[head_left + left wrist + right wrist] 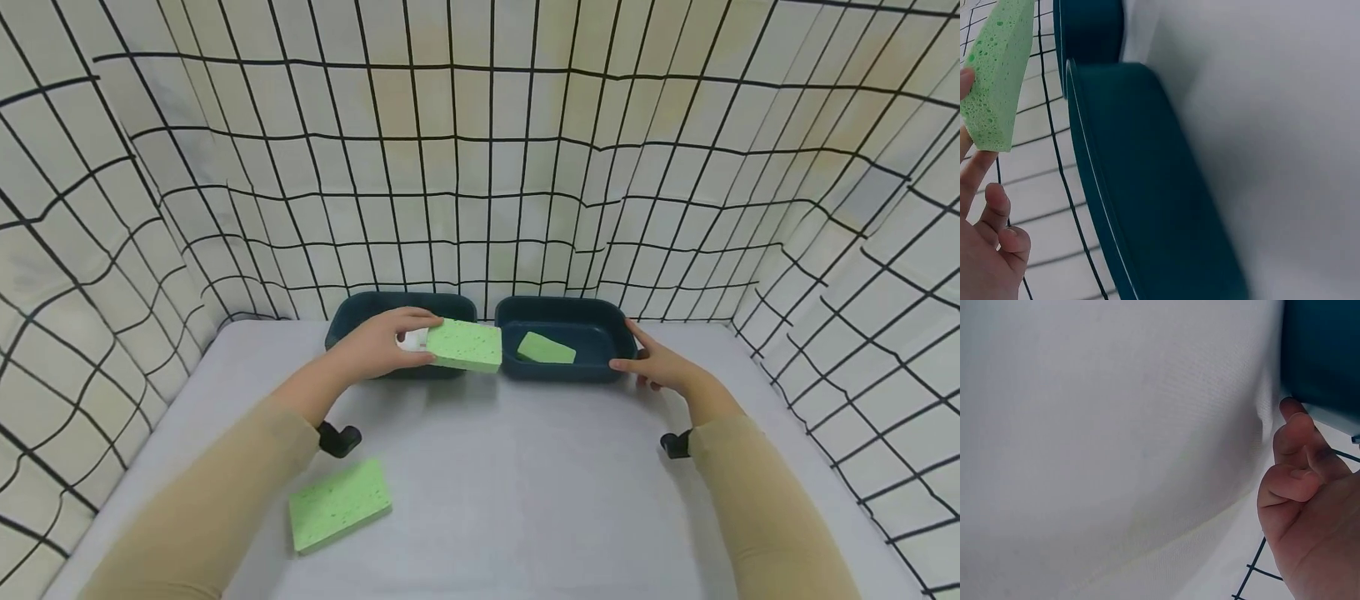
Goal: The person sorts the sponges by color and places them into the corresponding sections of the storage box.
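Note:
My left hand point(382, 342) pinches a light green sponge point(465, 344) by its left end, thumb in front and fingers behind. The sponge is held up over the right end of the left dark teal bin point(401, 302), overlapping the gap between the bins. A small white patch shows between thumb and fingers. In the left wrist view the sponge point(997, 75) has a pitted face. With my right hand point(660, 364) I hold the right end of the other teal bin point(566, 310), thumb at its front rim. Inside that bin a green sponge point(546, 348) leans at a slant.
Another green sponge point(341, 505) lies flat on the white-covered table point(525, 483), near the left forearm. A black wire grid point(491, 196) with pale cloth behind it encloses the back and both sides. Both bins stand close to the back grid.

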A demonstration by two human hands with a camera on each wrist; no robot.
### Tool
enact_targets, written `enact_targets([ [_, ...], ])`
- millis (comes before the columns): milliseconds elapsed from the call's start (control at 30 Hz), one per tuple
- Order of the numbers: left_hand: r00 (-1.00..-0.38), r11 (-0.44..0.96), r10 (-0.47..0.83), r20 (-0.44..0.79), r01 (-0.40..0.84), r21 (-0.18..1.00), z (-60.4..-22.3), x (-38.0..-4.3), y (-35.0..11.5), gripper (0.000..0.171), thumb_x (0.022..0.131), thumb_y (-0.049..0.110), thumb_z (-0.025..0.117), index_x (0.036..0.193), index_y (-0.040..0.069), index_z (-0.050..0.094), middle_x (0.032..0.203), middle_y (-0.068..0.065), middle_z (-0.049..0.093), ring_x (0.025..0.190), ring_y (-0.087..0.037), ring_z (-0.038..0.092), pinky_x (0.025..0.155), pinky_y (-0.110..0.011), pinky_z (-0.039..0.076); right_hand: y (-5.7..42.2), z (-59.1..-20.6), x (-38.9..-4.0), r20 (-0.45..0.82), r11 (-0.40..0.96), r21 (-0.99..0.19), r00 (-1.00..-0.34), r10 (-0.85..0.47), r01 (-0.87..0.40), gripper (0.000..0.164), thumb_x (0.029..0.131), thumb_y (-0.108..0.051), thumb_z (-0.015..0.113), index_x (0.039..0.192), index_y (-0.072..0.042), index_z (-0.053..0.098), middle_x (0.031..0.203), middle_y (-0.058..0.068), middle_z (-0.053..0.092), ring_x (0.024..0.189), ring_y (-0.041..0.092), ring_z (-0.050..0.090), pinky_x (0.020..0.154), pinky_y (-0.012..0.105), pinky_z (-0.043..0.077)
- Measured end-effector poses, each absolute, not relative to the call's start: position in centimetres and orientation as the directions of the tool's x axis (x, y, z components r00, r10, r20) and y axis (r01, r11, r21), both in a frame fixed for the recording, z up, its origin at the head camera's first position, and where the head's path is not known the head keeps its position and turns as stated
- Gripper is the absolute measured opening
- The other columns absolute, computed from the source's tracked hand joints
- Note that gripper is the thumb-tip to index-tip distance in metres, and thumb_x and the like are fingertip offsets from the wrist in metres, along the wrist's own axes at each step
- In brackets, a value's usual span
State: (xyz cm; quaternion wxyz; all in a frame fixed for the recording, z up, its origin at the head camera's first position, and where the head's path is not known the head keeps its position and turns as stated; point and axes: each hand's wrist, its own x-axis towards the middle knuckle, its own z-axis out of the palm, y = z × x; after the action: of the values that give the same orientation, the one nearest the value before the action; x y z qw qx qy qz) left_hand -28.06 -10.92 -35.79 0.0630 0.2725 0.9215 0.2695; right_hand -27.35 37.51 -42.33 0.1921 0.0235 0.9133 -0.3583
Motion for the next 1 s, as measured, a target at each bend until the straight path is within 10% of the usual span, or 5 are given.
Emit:
enact_targets([
  [433,-0.833,0.688,0.553,0.013,0.465,0.558,-37.5,-32.3,-1.0,0.065,0.090,0.051,0.069,0.148,0.031,0.048,0.157,0.000,0.037,0.147,-0.026,0.029,0.116,-0.049,0.029,37.6,-42.2,-27.7,-0.381,0.728,-0.656,-0.920,-0.089,0.201,0.104,0.091,-0.053,0.066,0.157,-0.037,-0.013,0.117,0.020,0.052,0.081,0.025,0.056,0.064,0.033,0.044],
  [1000,-0.828,0.732,0.551,-0.104,0.421,0.535,-39.1,-33.6,8.1,0.061,0.092,0.046,0.068,0.148,0.029,0.049,0.153,0.002,0.044,0.143,-0.023,0.037,0.115,-0.044,0.032,37.9,-42.5,-27.6,-0.368,0.719,-0.666,-0.926,-0.087,0.197,0.106,0.088,-0.058,0.068,0.157,-0.042,-0.011,0.110,0.017,0.055,0.077,0.025,0.055,0.062,0.032,0.043],
])
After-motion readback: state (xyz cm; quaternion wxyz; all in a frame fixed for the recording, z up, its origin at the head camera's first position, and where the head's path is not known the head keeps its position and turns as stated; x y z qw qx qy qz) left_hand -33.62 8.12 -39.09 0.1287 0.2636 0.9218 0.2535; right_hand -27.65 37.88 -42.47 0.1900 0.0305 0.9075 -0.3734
